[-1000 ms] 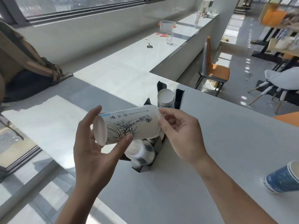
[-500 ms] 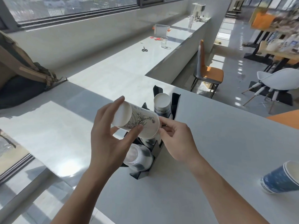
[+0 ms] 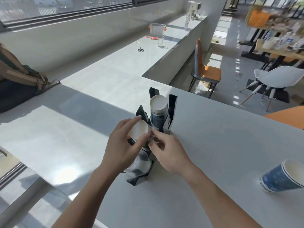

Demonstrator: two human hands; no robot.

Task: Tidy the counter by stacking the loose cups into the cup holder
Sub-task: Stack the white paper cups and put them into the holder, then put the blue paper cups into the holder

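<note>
A black cup holder (image 3: 172,111) stands on the grey counter (image 3: 205,145). Its far slot holds an upside-down stack of blue cups (image 3: 158,111). A white printed cup (image 3: 139,129), base towards me, sits in the middle slot. My left hand (image 3: 123,147) grips its base end with thumb and fingers. My right hand (image 3: 166,152) pinches its side lower down, close to the holder. More cups (image 3: 139,167) lie in the near slot, partly hidden by my left hand. A loose blue cup stack (image 3: 279,178) lies on its side at the right edge.
A brown backpack (image 3: 18,79) rests at the far left. Farther along the counter lie scissors (image 3: 140,49), a clear glass (image 3: 160,41) and a plastic box (image 3: 157,28). Chairs (image 3: 205,71) stand beyond the counter's far edge.
The white cup has swung from lying sideways in front of me to base-up, and both hands have lowered it into the holder's middle slot. The view has shifted slightly.
</note>
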